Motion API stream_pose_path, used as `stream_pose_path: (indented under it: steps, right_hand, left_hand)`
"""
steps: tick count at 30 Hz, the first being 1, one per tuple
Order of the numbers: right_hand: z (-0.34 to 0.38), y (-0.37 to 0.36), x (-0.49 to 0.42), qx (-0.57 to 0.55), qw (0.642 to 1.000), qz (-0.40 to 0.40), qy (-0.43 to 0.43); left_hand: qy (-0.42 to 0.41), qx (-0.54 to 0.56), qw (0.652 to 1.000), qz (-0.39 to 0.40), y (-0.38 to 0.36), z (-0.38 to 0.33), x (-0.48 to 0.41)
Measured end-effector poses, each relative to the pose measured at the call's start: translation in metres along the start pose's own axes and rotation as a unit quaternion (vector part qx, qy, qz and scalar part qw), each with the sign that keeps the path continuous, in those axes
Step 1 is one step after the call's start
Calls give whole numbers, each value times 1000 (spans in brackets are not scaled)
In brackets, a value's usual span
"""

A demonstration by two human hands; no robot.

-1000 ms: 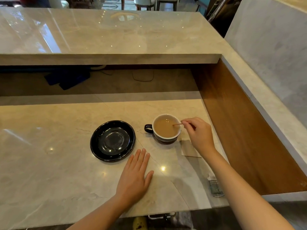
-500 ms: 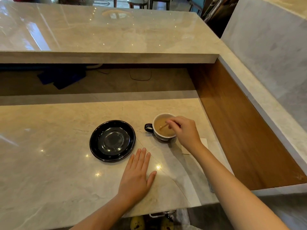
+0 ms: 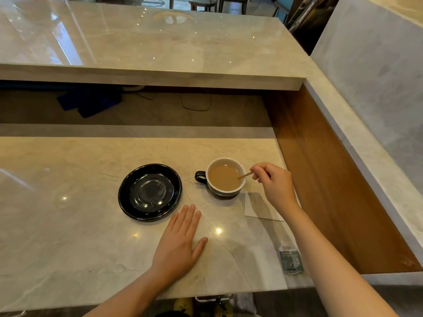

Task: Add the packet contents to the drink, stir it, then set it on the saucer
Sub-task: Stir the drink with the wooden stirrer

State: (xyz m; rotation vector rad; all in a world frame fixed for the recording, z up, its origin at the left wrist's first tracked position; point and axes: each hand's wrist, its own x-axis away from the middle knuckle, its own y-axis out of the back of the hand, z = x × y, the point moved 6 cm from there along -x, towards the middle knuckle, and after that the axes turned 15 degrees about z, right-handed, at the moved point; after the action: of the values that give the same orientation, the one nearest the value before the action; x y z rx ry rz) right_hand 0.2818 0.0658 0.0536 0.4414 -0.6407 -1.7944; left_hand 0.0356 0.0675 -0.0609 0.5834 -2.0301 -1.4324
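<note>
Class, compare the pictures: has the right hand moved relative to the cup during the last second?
Yes. The right hand, pinching the stir stick, was over the cup half a second ago; it now sits off the cup's right side, toward the wooden wall.

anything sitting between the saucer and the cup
Nothing: the head view shows only bare counter between the saucer and the cup, whose handle points toward the saucer.

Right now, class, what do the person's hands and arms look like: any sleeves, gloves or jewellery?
Both arms are bare as far as the picture shows: no sleeves. The left hand and right hand wear no gloves, and no rings, watch or bracelets show.
</note>
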Motion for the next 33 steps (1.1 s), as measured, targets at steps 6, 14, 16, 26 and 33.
stream_pose_path:
  steps: [6,14,16,26,33]
  right_hand:
    - [17,-12,10,20,997,57,42]
    - [47,-25,-15,40,994,70,79]
    - [42,-28,-20,56,993,80,69]
    - [23,-14,-5,109,990,52,73]
    - [31,-20,9,90,988,96,81]
  left_hand:
    - [9,1,1000,2,1,1,1]
    - [16,1,1000,3,3,1,1]
    - [16,2,1000,3,3,1,1]
    - [0,17,1000,-10,5,-1,2]
    - [5,16,1000,-11,6,-1,2]
